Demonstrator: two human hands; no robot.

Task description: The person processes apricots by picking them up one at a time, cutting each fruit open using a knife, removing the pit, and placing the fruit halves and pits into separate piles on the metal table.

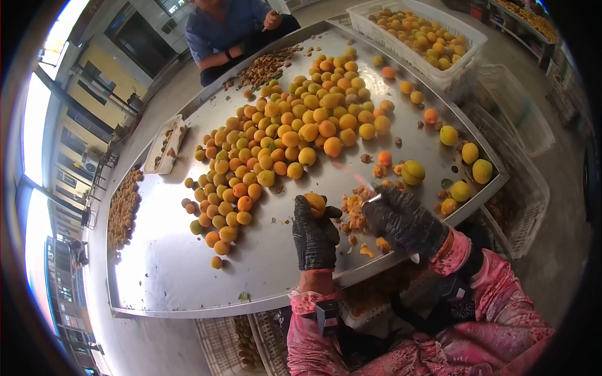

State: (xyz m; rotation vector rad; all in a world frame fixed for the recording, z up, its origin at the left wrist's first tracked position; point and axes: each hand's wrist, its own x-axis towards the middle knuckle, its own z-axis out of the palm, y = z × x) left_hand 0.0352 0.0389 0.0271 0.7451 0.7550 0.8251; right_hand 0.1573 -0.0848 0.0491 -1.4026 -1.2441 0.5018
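Observation:
My left hand (315,239), in a black glove, has its fingers wrapped round an orange-yellow apricot (315,203) just above the metal table. To its right, my gloved right hand (404,219) is closed on a slim tool with a shiny metal end (374,198); most of the tool is hidden in the glove. Orange fruit scraps and pits (356,216) lie between my two hands. A larger yellow-green apricot (412,172) rests just beyond my right hand. Ahead of both hands spreads a big heap of apricots (282,135).
The metal table (169,263) has a raised rim. A white crate of apricots (426,41) stands at the back right, and a small white tray (168,147) sits at the left edge. Pits (125,210) are piled at far left. Another person (229,31) is across the table.

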